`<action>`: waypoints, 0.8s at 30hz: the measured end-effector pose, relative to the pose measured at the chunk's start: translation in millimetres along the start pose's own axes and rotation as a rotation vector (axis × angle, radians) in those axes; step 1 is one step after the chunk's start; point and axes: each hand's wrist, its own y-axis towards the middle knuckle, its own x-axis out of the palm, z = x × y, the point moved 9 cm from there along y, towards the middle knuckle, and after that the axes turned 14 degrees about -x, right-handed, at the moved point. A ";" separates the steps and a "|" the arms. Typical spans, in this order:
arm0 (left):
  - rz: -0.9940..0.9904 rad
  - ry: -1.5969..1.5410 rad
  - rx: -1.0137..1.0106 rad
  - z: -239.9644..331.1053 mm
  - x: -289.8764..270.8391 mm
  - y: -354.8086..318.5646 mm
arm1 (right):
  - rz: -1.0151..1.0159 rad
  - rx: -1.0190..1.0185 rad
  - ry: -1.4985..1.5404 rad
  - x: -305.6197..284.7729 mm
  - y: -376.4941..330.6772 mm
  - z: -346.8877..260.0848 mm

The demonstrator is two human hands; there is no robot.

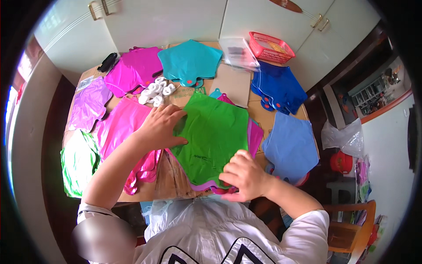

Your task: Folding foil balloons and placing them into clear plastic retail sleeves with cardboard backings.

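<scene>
In the head view, the left hand spreads its fingers at the left edge of the green sheet, whose long axis points roughly away from the body. The right hand, at the sheet's near end, curls; whether it pinches anything I cannot tell.

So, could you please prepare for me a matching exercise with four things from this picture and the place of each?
Things:
1. Red-pink basket
2. White rolls
3. Plain green sheet
4. Light blue sheets

Places:
A. Just beyond the left hand
B. To the right of the right hand
C. At the far right, by the cabinet doors
D. Between the two hands

Right pairs: 1-C, 2-A, 3-D, 4-B
</scene>
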 end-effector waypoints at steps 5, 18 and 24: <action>0.018 -0.094 -0.107 -1.8 -9.2 -3.7 | 0.184 0.495 -0.044 -52.0 -39.2 109.2; 0.043 -0.080 0.042 15.3 -0.4 -9.6 | -0.053 0.531 -0.386 -17.1 4.1 117.9; 0.002 -0.276 0.081 37.4 14.0 18.1 | -0.358 0.107 -0.457 32.5 182.3 150.8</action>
